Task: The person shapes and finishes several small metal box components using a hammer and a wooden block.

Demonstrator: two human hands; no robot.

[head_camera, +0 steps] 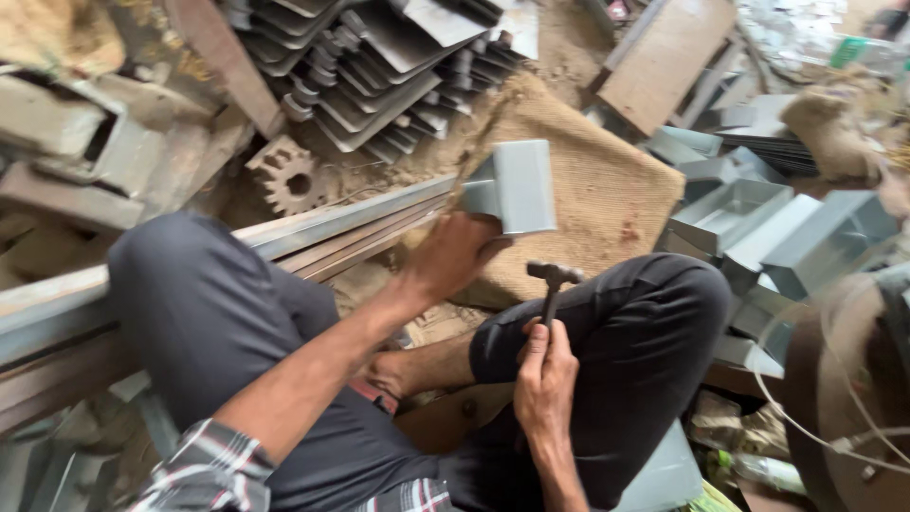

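You sit low on the workshop floor with your knees spread, and the long steel rail (313, 228) runs slantwise across your lap line from the lower left up toward the centre; it looks to be your working edge. Beyond it the burlap mat (597, 190) covers the ground, bordered above by the stack of ribbed pressed sheets (379, 66) and on the right by the heap of folded grey trays (758, 228), so free room is mostly over the mat and between your knees. Your left hand (450, 256) is wrapped firmly around the lower edge of the bent sheet-metal piece (512, 187), holding it raised just past the rail's far end, its flat face turned toward you and its folded side to the left. Your right hand (545, 379) is clenched on the handle of the small hammer (555, 284), head up, poised between your knees and just below the piece, not touching it. This reads as the pause between positioning and striking: the piece seems not yet seated on the rail, so the next blow would call for settling the fold against that steel edge and keeping your left fingers back from the strike line. Mind the raw sheet edges near your palm, the right knee close beside the hammer's swing, and the toothed gear (287, 175) lying behind the rail.
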